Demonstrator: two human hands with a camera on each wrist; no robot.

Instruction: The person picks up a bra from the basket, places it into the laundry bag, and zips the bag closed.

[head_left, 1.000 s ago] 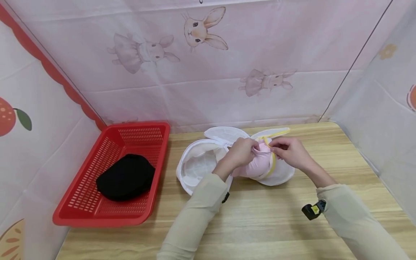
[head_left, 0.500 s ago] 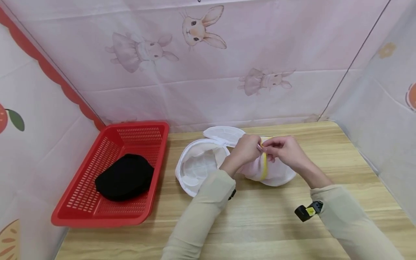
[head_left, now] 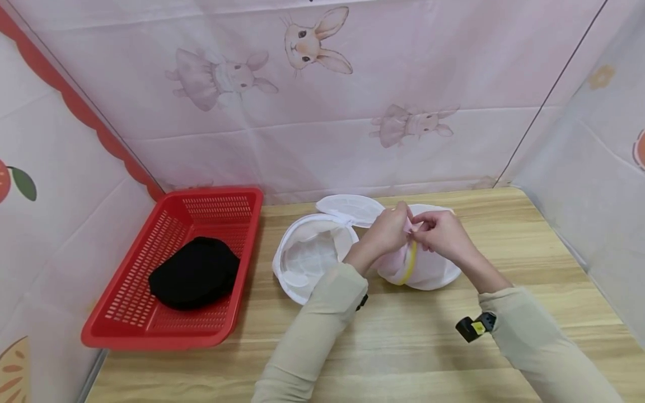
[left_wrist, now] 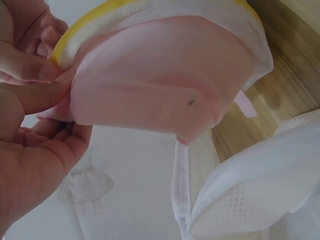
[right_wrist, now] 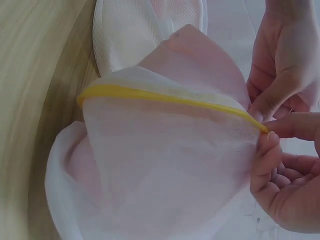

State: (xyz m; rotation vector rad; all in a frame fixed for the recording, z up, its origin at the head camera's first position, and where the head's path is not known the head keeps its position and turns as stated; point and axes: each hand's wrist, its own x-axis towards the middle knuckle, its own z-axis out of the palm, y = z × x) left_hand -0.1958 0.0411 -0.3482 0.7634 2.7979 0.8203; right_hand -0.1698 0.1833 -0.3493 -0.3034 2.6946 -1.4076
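Right of red basket (head_left: 161, 342): left hand (head_left: 389, 228) pinching pink cloth (left_wrist: 145, 95) | right hand (head_left: 444, 235) pinching yellow rim (right_wrist: 165, 97) | seemingly bagging; next probably needing more pulling

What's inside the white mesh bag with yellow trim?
A rounded pink fabric piece is partly inside the white mesh bag with yellow trim, sticking out of its mouth. Pink shows hazily through the mesh; anything deeper, under the pink fabric, is covered.
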